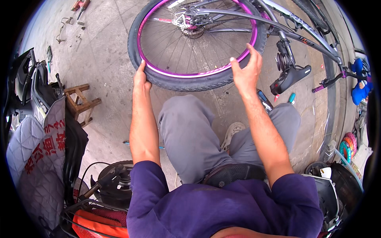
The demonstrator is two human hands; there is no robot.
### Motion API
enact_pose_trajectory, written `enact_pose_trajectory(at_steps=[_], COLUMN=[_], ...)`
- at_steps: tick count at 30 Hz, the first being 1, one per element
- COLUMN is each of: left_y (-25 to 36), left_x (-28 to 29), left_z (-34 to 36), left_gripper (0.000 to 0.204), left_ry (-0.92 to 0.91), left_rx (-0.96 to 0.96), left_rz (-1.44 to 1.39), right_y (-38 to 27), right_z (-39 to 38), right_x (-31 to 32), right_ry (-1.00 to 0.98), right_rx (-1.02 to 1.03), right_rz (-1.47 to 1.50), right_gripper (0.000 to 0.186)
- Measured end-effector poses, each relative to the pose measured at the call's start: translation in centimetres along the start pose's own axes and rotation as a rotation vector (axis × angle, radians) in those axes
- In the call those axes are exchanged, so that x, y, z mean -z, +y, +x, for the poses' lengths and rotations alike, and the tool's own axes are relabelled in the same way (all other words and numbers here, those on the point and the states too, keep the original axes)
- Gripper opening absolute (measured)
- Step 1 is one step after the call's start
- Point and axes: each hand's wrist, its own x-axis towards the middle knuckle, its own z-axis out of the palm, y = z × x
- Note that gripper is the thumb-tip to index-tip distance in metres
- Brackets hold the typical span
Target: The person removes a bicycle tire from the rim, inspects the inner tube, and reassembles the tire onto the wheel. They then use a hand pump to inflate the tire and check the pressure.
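Observation:
A bicycle wheel with a purple rim (180,73) and a knobby black tire (186,84) lies ahead of my knees, still joined to the grey bicycle frame (295,36). My left hand (142,79) is closed on the tire's near left side, thumb up by the rim and the other fingers mostly hidden. At the near right side, my right hand (247,73) is open, its thumb and fingers spread over the tire and rim edge. Whether its fingertips press on them I cannot tell. A brake disc (181,20) shows at the hub.
The bicycle's black saddle (291,79) is to the right. A small wooden stool (81,102) stands at left, beside a scooter with a quilted grey cover (29,154). A red-handled power tool (80,5) and small parts are on the floor, far left. A blue-green tube (292,97) lies near my right knee.

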Motion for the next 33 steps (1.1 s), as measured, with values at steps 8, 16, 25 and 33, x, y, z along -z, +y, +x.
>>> enact_pose_trajectory(at_steps=[8,16,25,33], left_y=[-4.9,-7.6,-0.5,-5.9], left_x=[-2.1,2.6,1.1,0.7], left_z=[-3.6,-10.2,-2.3,-12.6], left_gripper=[0.056,0.080,0.060,0.054], left_ry=[0.054,-0.541,-0.017,-0.472], left_rx=[0.013,0.260,-0.011,0.253], left_rz=[-0.204,-0.048,0.042,0.191], right_y=[-7.6,-8.7,-8.0,0.0], right_z=[-4.3,-2.9,-2.1,5.9], right_x=[-5.9,-10.0,-9.5,-2.2], right_ry=[-0.535,-1.025,-1.121,-1.270], right_rx=[0.332,0.413,0.438,0.618], right_rz=[0.089,-0.273,-0.176,-0.300], right_gripper=[0.047,0.050,0.043,0.033])
